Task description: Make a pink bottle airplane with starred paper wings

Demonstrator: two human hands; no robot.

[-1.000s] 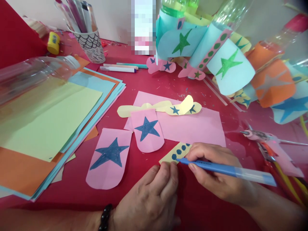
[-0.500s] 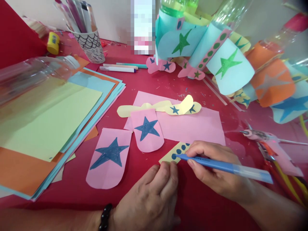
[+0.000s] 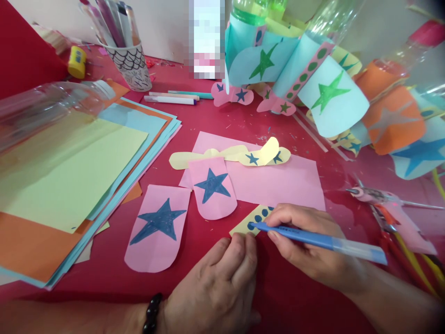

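Observation:
My right hand [image 3: 306, 246] grips a blue marker [image 3: 313, 237], its tip touching a dark blue dot near the lower left end of a yellow paper strip [image 3: 241, 228]. A row of such dots runs along the strip, whose upper right end is hidden behind that hand. My left hand [image 3: 219, 283], fingers bent and close together, presses the strip's lower edge against the table. Left of the strip lie two rounded pink paper pieces, one nearer [image 3: 153, 250] and one farther [image 3: 215, 208], each with a blue star. Yellow paper cutouts [image 3: 222, 155] rest on a pink sheet [image 3: 278, 185].
Stacked coloured paper [image 3: 111, 162] and a clear plastic bottle [image 3: 52, 104] lie at left. Behind stand a patterned cup of pens [image 3: 130, 65] and several decorated bottles [image 3: 285, 74]. Loose markers [image 3: 174, 99] lie at the back. A pink glue gun [image 3: 392, 211] lies at right.
The marker and my right hand have shifted very slightly left, with the tip still at the same dot. My left hand stays in place.

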